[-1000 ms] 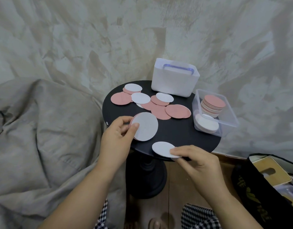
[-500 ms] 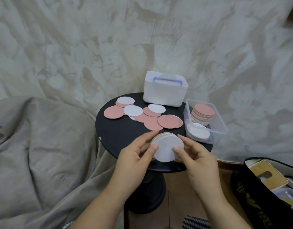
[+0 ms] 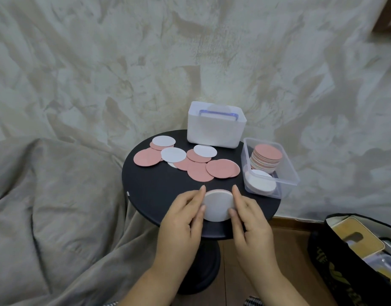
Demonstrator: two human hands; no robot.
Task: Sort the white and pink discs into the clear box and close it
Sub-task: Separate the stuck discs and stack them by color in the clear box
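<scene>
Hands at the 6 o'clock edge of a round black pedestal table (image 3: 155,191). The left hand (image 3: 185,215) and right hand (image 3: 249,217) hold between them a thin stack of round discs (image 3: 218,205), white on top with pink edges below. Thumb and forefinger of each hand are clamped on its rim, left at 9 o'clock, right at 3 o'clock. Loose pink and white discs (image 3: 190,161) overlap across the table's 12 o'clock half. An open-topped clear plastic box (image 3: 288,173) sits at the 3 o'clock rim, with a pink-topped pile (image 3: 267,154) at its far end and a white pile (image 3: 260,182) at its near end. A white opaque tub (image 3: 214,133) stands at 1 o'clock. A black bag (image 3: 344,261) lies at 4 o'clock on the floor.
</scene>
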